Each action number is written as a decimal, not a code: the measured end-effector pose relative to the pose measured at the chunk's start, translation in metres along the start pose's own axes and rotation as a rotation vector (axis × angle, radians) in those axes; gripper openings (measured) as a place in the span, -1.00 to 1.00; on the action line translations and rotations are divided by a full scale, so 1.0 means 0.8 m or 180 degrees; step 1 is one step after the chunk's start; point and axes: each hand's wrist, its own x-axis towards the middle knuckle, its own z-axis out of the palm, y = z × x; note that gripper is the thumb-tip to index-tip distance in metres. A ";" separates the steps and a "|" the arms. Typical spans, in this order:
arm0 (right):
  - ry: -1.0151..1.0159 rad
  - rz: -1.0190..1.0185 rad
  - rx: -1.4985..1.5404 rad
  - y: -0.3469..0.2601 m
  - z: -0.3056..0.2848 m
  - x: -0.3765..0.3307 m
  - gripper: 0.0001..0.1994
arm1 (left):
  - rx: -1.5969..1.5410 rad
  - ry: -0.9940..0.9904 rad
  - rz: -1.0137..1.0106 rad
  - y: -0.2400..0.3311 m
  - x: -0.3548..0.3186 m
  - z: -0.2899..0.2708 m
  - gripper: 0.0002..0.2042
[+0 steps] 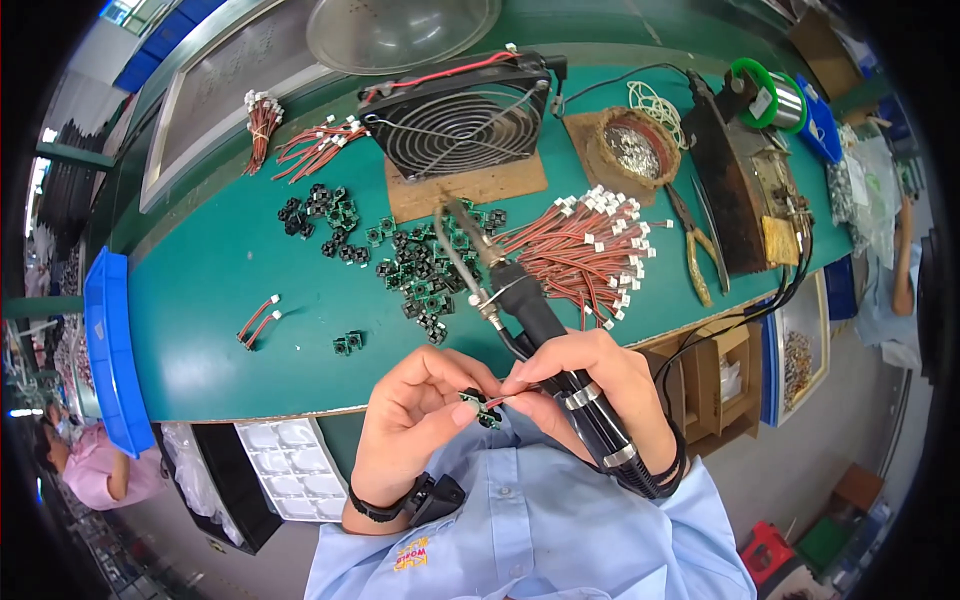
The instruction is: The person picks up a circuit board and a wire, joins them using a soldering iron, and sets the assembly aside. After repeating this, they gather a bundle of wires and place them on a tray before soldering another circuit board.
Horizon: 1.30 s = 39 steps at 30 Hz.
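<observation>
My left hand (408, 412) pinches a small green circuit board (483, 412) with black parts, just past the bench's near edge. A short red and black wire (497, 401) lies at the board, its other end between the thumb and forefinger of my right hand (610, 385). That same hand carries a black soldering iron (530, 305) with a thin metal feed tube fixed along it. The iron's tip points away from me, over a heap of boards (425, 265). To its right lies a fan of red and black wires with white connectors (590, 250).
A black fan (455, 120) stands at the back on a wooden board. Right of it are a bowl of solder scraps (635, 150), pliers (697, 260), a solder spool (785, 103) and the iron's black cable (725, 328). A blue tray (112, 350) edges the left side.
</observation>
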 end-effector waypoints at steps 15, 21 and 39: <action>0.0206 -0.0668 -0.1429 0.028 -0.031 -0.064 -0.42 | 0.0828 0.1214 0.0651 0.002 0.029 -0.016 -0.91; -0.0002 -0.1012 -0.1732 0.023 -0.020 -0.058 -0.52 | 0.1022 0.1220 0.0743 0.001 0.035 -0.018 -0.91; -0.0157 -0.0747 -0.1722 0.015 -0.020 -0.052 -0.54 | 0.0929 0.1222 0.0746 -0.002 0.033 -0.012 -0.90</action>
